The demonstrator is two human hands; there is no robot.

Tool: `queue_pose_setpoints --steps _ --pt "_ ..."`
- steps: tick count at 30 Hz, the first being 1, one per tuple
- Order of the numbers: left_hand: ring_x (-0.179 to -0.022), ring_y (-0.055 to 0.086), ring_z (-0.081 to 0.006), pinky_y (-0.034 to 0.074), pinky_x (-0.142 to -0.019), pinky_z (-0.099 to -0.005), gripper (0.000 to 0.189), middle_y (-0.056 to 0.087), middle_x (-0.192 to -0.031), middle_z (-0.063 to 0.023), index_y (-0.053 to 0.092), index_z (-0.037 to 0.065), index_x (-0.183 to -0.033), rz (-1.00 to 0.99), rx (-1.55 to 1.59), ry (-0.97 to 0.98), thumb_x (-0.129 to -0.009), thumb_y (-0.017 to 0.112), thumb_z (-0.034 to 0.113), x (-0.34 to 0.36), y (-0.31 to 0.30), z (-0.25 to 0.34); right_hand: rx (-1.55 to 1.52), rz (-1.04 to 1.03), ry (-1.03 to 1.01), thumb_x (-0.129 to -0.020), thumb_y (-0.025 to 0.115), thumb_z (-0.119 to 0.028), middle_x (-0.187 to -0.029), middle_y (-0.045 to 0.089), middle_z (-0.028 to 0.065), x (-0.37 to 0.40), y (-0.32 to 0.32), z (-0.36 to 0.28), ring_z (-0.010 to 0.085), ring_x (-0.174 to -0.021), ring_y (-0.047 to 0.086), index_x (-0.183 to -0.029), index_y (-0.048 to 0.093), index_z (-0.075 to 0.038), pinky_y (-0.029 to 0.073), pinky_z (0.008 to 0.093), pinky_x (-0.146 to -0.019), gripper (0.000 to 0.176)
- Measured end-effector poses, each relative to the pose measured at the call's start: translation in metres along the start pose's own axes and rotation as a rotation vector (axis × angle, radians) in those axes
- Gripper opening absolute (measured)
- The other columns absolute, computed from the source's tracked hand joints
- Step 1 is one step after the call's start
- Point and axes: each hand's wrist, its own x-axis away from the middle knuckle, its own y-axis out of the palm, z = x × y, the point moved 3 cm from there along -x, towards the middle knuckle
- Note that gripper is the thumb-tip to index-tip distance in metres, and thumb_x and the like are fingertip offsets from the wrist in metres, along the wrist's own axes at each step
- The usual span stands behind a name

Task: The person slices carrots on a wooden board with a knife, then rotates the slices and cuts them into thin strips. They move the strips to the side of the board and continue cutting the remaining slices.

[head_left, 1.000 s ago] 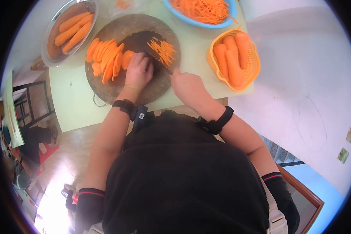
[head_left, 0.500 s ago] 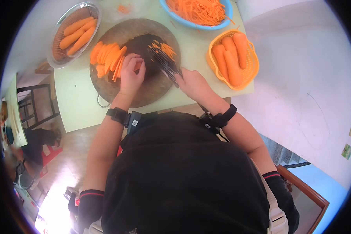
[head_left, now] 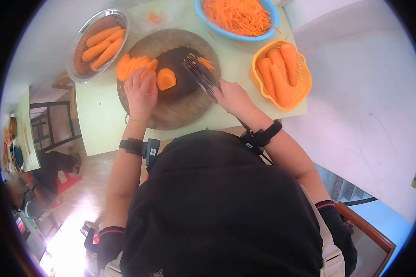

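A round wooden cutting board [head_left: 171, 117] lies in front of me. My left hand [head_left: 141, 94] has its fingers curled over the near end of a pile of carrot slices [head_left: 133, 63] on the board's left side. Beside that hand rests a cut carrot piece [head_left: 166, 79], its flat face up, touched by nothing. My right hand [head_left: 233, 97] grips a knife [head_left: 200, 75] by the handle; the wide, dark, streaked blade lies over the right part of the board. Thin carrot shreds [head_left: 205, 63] sit by the blade's far end.
Whole carrots fill an oval metal colander [head_left: 74, 69] at far left and a yellow basket [head_left: 305, 76] at right. A blue bowl [head_left: 238, 36] of shredded carrot stands at the back. The pale table [head_left: 101, 134] ends in front of my body. Another person [head_left: 46, 180] is at far left.
My left hand has shifted left from the carrot piece onto the slices, leaving the piece lying on the board. The knife stays in about the same place. The view has shifted slightly.
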Motion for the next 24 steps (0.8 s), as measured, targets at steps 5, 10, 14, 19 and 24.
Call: queue_pose_setpoints --steps 5,10,14,19,24 --pt "-0.141 0.025 -0.0404 0.027 -0.112 -0.0494 0.078 0.028 -0.152 -0.0193 0.037 0.016 -0.146 -0.073 -0.129 -0.116 -0.080 0.074 0.032 0.002 -0.001 -0.023 -0.005 -0.006 0.001 -0.096 0.048 -0.026 -0.079 0.066 0.0226 -0.001 0.002 0.001 0.0410 -0.076 0.065 -0.097 0.057 0.001 0.052 0.0503 -0.071 0.029" --pt "-0.143 0.017 -0.0454 0.025 -0.114 -0.0507 0.106 0.018 -0.153 -0.0301 0.024 0.013 -0.152 -0.129 0.121 -0.425 -0.070 0.081 0.049 0.008 0.016 -0.083 0.029 -0.018 0.015 -0.096 0.047 -0.027 -0.079 0.066 0.0221 0.000 0.001 -0.002 0.0403 -0.075 0.065 -0.098 0.057 0.001 0.052 0.0503 -0.071 0.029" --pt "-0.140 0.024 -0.0457 0.029 -0.111 -0.0519 0.110 0.021 -0.153 -0.0265 0.028 0.012 -0.150 -0.267 0.364 -0.445 -0.064 0.085 0.050 -0.003 0.016 -0.094 0.019 -0.005 0.013 -0.096 0.047 -0.027 -0.079 0.066 0.0220 -0.002 0.005 0.003 0.0404 -0.075 0.064 -0.098 0.057 0.001 0.052 0.0501 -0.071 0.030" --pt "-0.142 0.025 -0.0402 0.029 -0.113 -0.0476 0.110 0.022 -0.154 -0.0243 0.028 0.012 -0.150 -0.276 0.373 -0.305 -0.064 0.086 0.047 -0.006 0.024 -0.109 0.023 0.001 0.004 -0.096 0.047 -0.028 -0.078 0.065 0.0225 -0.002 0.003 0.001 0.0411 -0.075 0.064 -0.097 0.056 0.001 0.051 0.0506 -0.071 0.030" --pt "-0.143 0.023 -0.0389 0.028 -0.114 -0.0452 0.107 0.020 -0.156 -0.0222 0.028 0.011 -0.151 -0.385 0.434 -0.288 -0.066 0.085 0.044 -0.013 0.029 -0.121 0.033 -0.003 0.015 -0.096 0.047 -0.028 -0.079 0.066 0.0236 -0.002 0.002 -0.001 0.0416 -0.077 0.065 -0.097 0.056 0.001 0.051 0.0509 -0.072 0.031"
